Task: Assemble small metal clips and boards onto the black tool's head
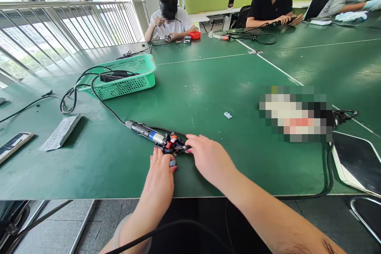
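Note:
On the green table lies a slim corded tool [151,135] with a dark handle, a silver-blue cylinder and bare coloured wiring at its right end; its casing looks opened there. My left hand [160,172] is at its near side, fingertips touching the tool, and a small grey-blue piece [172,163] sits between thumb and index finger. My right hand [210,154] pinches the dark tip at the tool's right end, thumb and index finger closed around it. Fine details among the wires are too small to tell.
Behind the tool stands a green mesh basket [127,85] with coiled cables. At left are a folded paper [62,131] and a pale device [14,147]. A small label [228,115], a blurred item [294,117] and a tablet-like device [358,162] lie rightward. Co-workers sit across the table.

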The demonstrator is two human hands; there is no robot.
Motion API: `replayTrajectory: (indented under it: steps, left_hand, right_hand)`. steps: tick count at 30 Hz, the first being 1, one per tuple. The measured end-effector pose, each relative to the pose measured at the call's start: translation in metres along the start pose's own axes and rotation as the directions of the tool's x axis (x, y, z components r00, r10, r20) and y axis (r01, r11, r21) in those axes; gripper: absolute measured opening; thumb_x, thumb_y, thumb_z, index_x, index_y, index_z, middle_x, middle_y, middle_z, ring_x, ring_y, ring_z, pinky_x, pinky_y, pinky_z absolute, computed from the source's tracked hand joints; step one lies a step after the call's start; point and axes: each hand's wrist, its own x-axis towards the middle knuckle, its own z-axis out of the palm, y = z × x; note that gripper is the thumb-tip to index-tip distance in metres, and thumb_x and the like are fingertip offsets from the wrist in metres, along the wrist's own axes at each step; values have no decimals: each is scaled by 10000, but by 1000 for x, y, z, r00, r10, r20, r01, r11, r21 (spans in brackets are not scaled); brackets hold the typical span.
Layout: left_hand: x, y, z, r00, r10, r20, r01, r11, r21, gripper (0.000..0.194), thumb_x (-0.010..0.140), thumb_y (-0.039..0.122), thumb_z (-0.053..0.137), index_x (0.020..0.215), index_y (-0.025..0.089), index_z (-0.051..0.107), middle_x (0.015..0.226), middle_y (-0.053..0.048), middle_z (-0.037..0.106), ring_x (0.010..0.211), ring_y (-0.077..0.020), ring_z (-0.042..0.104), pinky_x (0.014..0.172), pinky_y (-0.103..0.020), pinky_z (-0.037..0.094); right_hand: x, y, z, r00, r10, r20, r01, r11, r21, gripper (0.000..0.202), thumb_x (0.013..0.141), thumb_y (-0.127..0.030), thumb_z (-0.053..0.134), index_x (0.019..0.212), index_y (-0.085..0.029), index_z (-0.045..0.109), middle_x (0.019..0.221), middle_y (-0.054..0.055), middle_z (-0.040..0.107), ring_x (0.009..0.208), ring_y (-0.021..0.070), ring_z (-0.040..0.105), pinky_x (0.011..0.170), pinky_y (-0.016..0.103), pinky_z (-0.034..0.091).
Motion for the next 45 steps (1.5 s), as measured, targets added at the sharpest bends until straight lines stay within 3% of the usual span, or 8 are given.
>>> replayTrajectory:
  steps: [9,18,24,29,32,35,43,45]
  left_hand:
    - [10,68,19,980,60,190,-1,955,-296,109,889,146,400,918,185,497,1508,-191,294,1448,-334,60,1118,-629,190]
    - [24,107,31,966,-44,256,177,832,-525,165,928,245,396,1010,205,534,1567,-139,176,1443,-292,-94,1143,-600,111]
    - [30,90,17,977,-14,213,156,727,-669,147,938,307,394,980,244,519,1346,-94,541,1453,-190,145,1124,-450,276]
    - [27,51,-6,969,21,245,120,830,-545,140,927,335,392,924,250,503,1427,-87,475,1430,-188,217,1130,-425,282]
    - [22,39,-16,922,111,371,4,955,-295,110,904,262,428,940,224,526,1540,-130,275,1445,-222,130,1154,-470,224]
    - [18,40,-17,864,225,451,-156,970,-185,126,902,205,425,960,186,535,1562,-178,165,1447,-243,50,1165,-490,190]
    - [34,69,-18,684,448,575,-318,893,-317,153,901,193,451,1009,152,551,1544,-228,185,1453,-229,43,1170,-417,196]
    - [42,67,-22,691,469,550,-288,876,-386,148,888,212,486,1001,163,567,1549,-202,199,1458,-236,65,1166,-416,200]
  right_hand:
    - [5,58,-59,972,199,124,-187,977,-100,220,864,-140,495,862,-231,695,1060,34,710,952,186,661,861,301,470]
    - [25,90,-74,950,286,127,-256,943,-213,217,843,-185,529,926,-268,712,1046,24,709,885,175,654,788,272,463]
    - [44,106,-77,948,299,107,-258,922,-287,259,842,-185,499,978,-283,696,1111,17,686,829,174,634,658,267,427]
    - [47,115,-72,962,267,62,-244,936,-253,269,870,-180,462,984,-267,689,1131,25,681,874,189,635,701,292,442]
    - [44,120,-66,964,262,30,-252,947,-197,285,876,-164,445,996,-254,688,1120,25,688,931,198,637,765,307,458]
    - [41,124,-61,972,234,13,-229,961,-155,282,878,-164,443,984,-243,693,1119,26,692,986,213,633,821,330,467]
    - [36,130,-56,991,135,-9,-135,984,-115,265,868,-155,474,962,-238,708,1103,31,701,1036,237,627,895,383,476]
    - [35,131,-55,991,136,-14,-136,985,-106,265,858,-152,498,999,-240,705,1110,30,698,1039,237,626,899,389,479]
